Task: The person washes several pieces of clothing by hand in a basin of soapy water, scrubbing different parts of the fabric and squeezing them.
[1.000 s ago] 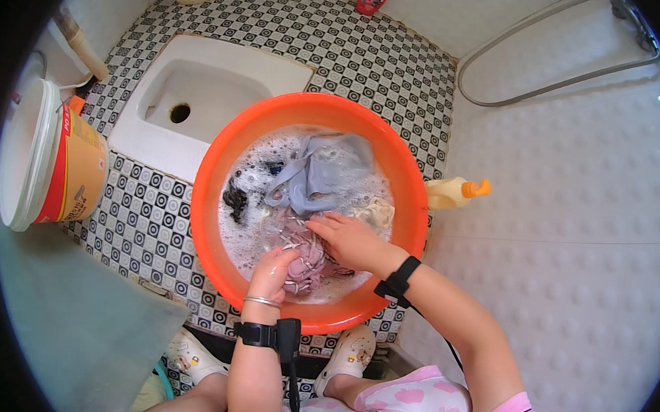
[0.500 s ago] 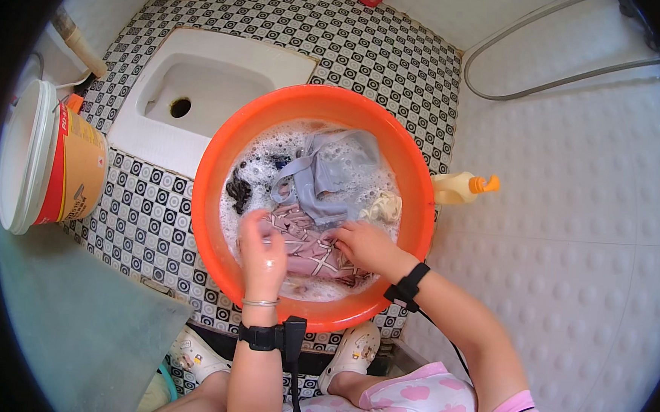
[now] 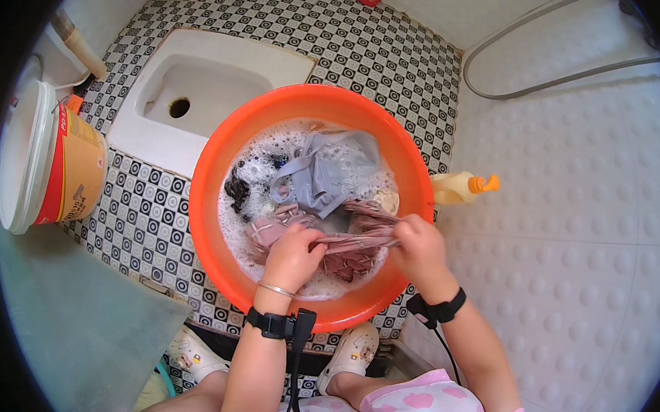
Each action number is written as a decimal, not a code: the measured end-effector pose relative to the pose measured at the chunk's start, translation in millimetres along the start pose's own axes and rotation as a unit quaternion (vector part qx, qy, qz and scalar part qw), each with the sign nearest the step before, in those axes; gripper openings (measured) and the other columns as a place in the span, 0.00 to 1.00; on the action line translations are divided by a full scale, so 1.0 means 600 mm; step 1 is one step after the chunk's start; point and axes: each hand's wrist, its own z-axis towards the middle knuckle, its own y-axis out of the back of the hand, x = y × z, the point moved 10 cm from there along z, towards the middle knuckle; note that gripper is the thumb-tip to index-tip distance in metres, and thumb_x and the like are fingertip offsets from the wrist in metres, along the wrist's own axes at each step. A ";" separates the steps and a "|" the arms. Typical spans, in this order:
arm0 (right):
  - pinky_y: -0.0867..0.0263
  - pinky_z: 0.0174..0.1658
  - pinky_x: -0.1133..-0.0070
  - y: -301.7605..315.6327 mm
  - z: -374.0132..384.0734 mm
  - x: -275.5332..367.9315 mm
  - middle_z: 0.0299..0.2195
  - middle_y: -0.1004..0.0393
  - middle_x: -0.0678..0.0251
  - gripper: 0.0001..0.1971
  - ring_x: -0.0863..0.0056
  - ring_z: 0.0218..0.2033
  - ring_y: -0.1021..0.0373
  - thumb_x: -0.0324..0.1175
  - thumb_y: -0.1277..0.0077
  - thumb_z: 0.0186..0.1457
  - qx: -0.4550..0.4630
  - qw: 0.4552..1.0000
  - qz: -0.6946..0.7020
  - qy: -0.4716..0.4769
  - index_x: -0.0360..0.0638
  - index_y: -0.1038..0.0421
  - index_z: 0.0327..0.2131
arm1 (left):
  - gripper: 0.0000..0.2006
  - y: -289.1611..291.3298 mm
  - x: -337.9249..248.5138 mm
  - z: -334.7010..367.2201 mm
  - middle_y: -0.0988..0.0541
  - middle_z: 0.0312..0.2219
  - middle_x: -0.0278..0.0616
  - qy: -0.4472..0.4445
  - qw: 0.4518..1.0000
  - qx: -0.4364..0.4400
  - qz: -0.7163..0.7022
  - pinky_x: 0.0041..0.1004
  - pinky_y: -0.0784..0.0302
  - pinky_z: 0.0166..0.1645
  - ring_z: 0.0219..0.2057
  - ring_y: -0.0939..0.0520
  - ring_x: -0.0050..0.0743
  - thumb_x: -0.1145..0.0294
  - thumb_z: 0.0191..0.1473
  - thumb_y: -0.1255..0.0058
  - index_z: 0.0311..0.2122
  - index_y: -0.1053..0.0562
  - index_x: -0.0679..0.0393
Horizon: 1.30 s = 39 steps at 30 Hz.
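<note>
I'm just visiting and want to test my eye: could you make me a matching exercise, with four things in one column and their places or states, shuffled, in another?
Column one:
1. Pink cloth
2. Pump bottle
3. Bucket
4. Grey-blue cloth

Column two:
A. At the picture's far left
B. In the suds, touched by neither hand
C. Stretched between the left hand and right hand
D. Just right of the orange tub

Pairs: 1-C, 2-D, 3-A, 4-B.

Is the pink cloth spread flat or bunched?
Bunched: the pink cloth is gathered in a creased strip between the left hand and right hand, the rest crumpled in suds.
</note>
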 end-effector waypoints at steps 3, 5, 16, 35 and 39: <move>0.36 0.26 0.69 0.087 -0.010 -0.010 0.27 0.31 0.63 0.11 0.61 0.24 0.33 0.24 0.44 0.31 -0.120 0.992 -0.012 0.025 0.42 0.36 0.23 | 0.12 0.054 -0.101 -0.012 0.23 0.39 0.48 -0.125 0.989 -0.073 0.009 0.37 0.28 0.45 0.39 0.24 0.50 0.72 0.46 0.47 0.38 0.23 0.57; 0.36 0.30 0.71 0.106 -0.008 -0.009 0.29 0.30 0.63 0.12 0.63 0.28 0.33 0.25 0.43 0.30 -0.108 0.993 -0.046 0.012 0.42 0.35 0.22 | 0.11 0.112 -0.185 -0.063 0.22 0.37 0.43 -0.300 0.902 -0.286 0.120 0.36 0.28 0.44 0.36 0.24 0.47 0.75 0.44 0.49 0.37 0.23 0.58; 0.34 0.36 0.65 -0.148 -0.129 -0.025 0.25 0.29 0.55 0.17 0.55 0.31 0.30 0.46 0.45 0.49 0.404 0.901 0.141 -0.069 0.41 0.29 0.28 | 0.06 -0.014 -0.027 -0.025 0.27 0.19 0.41 -0.127 0.981 0.061 -0.133 0.27 0.32 0.30 0.23 0.26 0.31 0.72 0.43 0.49 0.25 0.24 0.64; 0.34 0.41 0.65 -0.195 -0.126 0.002 0.32 0.27 0.55 0.15 0.55 0.36 0.29 0.34 0.49 0.49 0.379 0.909 0.173 -0.016 0.41 0.30 0.41 | 0.08 0.010 -0.029 -0.035 0.23 0.24 0.32 -0.029 0.933 0.120 -0.338 0.19 0.30 0.36 0.28 0.25 0.15 0.70 0.55 0.49 0.27 0.24 0.62; 0.34 0.41 0.73 -0.099 -0.071 -0.028 0.32 0.29 0.59 0.12 0.63 0.35 0.31 0.29 0.49 0.48 0.273 0.933 0.231 -0.033 0.37 0.31 0.38 | 0.06 0.042 0.014 -0.025 0.22 0.26 0.33 0.017 0.920 0.020 -0.390 0.19 0.31 0.35 0.28 0.26 0.14 0.71 0.54 0.48 0.29 0.24 0.62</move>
